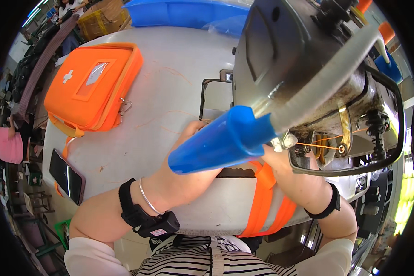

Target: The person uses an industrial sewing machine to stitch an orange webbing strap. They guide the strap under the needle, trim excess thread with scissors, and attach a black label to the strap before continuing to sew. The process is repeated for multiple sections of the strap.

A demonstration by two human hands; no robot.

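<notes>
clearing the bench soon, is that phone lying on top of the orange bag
No, the phone lies by the left edge of the table, on the near side of the orange bag.

on the pale, smooth-topped worktable before me, the orange rectangular fabric bag lies to my far left, and the black rectangular phone lies nearer me, by the left edge. behind them, at the far edge, sits the long blue plastic bin, with the brown cardboard box beyond the table to its left. the bulky dark metal sewing machine stands to my right. the blue tubular plastic sleeve hangs above my left hand, left of my right hand; the flat orange webbing strap drapes over the near edge, between my forearms.
</notes>
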